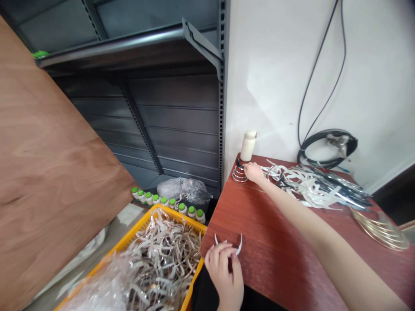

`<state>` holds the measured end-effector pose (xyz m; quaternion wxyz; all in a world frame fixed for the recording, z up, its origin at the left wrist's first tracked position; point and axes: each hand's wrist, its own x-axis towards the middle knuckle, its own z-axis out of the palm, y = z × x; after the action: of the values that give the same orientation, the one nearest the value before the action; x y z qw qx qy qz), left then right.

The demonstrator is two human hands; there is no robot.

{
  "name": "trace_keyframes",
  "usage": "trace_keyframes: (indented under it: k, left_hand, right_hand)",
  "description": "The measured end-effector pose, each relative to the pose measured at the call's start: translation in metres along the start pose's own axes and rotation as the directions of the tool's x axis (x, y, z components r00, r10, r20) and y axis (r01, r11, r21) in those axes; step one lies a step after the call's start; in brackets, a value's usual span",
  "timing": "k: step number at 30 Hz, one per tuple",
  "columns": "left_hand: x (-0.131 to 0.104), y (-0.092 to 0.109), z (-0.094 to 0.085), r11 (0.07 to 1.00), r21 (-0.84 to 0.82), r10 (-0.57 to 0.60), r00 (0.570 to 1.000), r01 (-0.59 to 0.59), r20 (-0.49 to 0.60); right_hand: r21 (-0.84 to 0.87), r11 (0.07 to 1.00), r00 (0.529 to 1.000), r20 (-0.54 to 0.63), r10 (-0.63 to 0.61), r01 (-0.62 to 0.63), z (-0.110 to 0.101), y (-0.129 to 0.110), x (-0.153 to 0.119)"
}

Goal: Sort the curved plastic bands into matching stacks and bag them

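My left hand (225,270) is at the table's near left corner, fingers curled around a thin curved band (239,245) whose two pale ends stick up past the fingers. At the far left corner, my right hand (254,172) is closed beside a small black object (240,164); my fingers hide whatever lies between them. Just left of that hand is a stack of shiny silver curved bands (239,174). A heap of white and silver curved strips (304,183) spreads to the right of it.
A white bottle (248,147) stands by the wall on the red-brown table (240,211). Gold bands (382,231) lie at the right, below a coiled black cable (303,157). On the left are a yellow crate (125,242) full of strips, green-capped bottles (164,201) and dark shelving (181,103).
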<state>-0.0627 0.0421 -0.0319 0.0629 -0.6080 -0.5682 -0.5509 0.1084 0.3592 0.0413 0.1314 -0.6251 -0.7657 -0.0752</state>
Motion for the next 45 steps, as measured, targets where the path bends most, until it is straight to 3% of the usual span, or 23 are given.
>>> trace_keyframes:
  k: [10, 14, 18, 20, 23, 26, 29, 32, 34, 38, 40, 43, 45]
  left_hand:
    - [0.001, 0.001, 0.0, 1.0, -0.03, 0.0, 1.0, 0.0, -0.004]
    - [0.0, 0.0, 0.0, 1.0, -0.026, 0.003, 1.0, -0.003, -0.008]
    - [-0.001, 0.0, 0.0, 0.999, -0.032, 0.004, 1.0, -0.004, -0.003]
    - [-0.001, -0.001, 0.0, 1.0, -0.031, 0.0, 1.0, 0.0, 0.005]
    - [-0.002, -0.002, 0.001, 1.0, -0.027, -0.002, 1.0, 0.002, 0.003]
    - [-0.003, -0.004, 0.003, 1.0, -0.023, 0.001, 1.0, -0.001, -0.003]
    - [-0.004, -0.007, 0.005, 1.0, -0.026, 0.009, 1.0, -0.009, 0.002]
    - [-0.006, -0.007, 0.006, 0.999, -0.026, -0.023, 1.0, 0.023, -0.017]
    - [-0.007, -0.004, 0.007, 0.996, -0.029, -0.082, 0.996, 0.081, -0.045]
    - [-0.003, 0.003, 0.006, 0.979, -0.03, -0.201, 0.978, 0.2, -0.063]
    - [0.001, 0.003, 0.002, 0.982, 0.004, -0.189, 0.982, 0.189, 0.012]
    - [0.005, -0.004, -0.009, 0.996, 0.052, -0.075, 0.977, 0.066, 0.201]
    - [0.007, -0.009, -0.018, 0.998, 0.058, 0.002, 0.963, -0.019, 0.271]
  right_hand:
    - [0.067, 0.996, 0.998, -0.037, -0.05, 0.052, -0.004, 0.0, -0.005]
    - [0.116, 0.991, 0.983, -0.182, -0.038, 0.059, -0.022, 0.005, -0.011]
    - [0.1, 0.995, 0.934, -0.357, 0.014, 0.024, -0.042, 0.025, -0.029]
    - [0.0, 0.998, 0.928, -0.368, -0.055, 0.059, -0.045, 0.039, -0.043]
    - [-0.187, 0.971, 0.944, -0.263, -0.198, 0.151, -0.043, 0.057, -0.067]
    - [-0.243, 0.951, 0.928, -0.271, -0.257, 0.192, -0.041, 0.068, -0.087]
    - [-0.167, 0.964, 0.897, -0.361, -0.256, 0.207, -0.046, 0.074, -0.103]
    - [-0.009, 0.984, 0.902, -0.399, -0.165, 0.176, -0.052, 0.076, -0.122]
    - [0.084, 0.979, 0.917, -0.372, -0.143, 0.187, -0.056, 0.076, -0.14]
    - [0.202, 0.927, 0.931, -0.258, -0.259, 0.315, -0.067, 0.07, -0.192]
    - [0.267, 0.897, 0.931, -0.201, -0.306, 0.352, -0.075, 0.067, -0.221]
    - [0.362, 0.87, 0.943, -0.124, -0.31, 0.334, -0.087, 0.065, -0.262]
    - [0.407, 0.865, 0.955, -0.082, -0.285, 0.293, -0.095, 0.067, -0.284]
